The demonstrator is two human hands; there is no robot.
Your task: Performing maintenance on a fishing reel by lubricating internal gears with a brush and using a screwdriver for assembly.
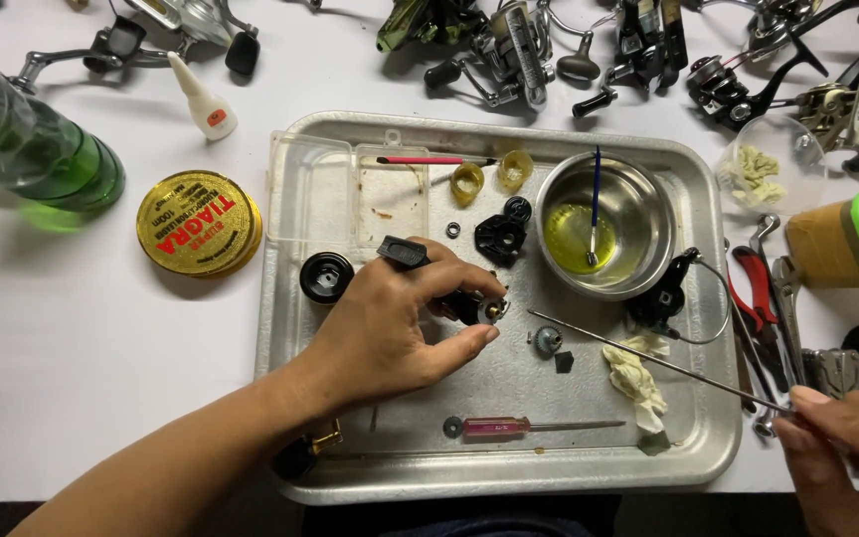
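Note:
My left hand (390, 333) holds a black fishing reel body (449, 298) over the metal tray (708, 298), fingers pinched near a small brass part at its end. My right hand (837, 447), at the lower right edge, grips the end of a long thin metal rod (648, 360) that slants up-left, its tip ending close to the reel body. A small round metal part (547, 341) and a black chip (564, 362) lie just under the rod's tip.
The tray also holds a steel bowl (638, 199) of yellow liquid with a blue brush, a red-handled screwdriver (509, 428), a black spool (326, 276), a clear plastic box (330, 189) and crumpled tissue (636, 376). A gold tin (198, 223), green bottle (52, 149), pliers (756, 293) and several reels surround it.

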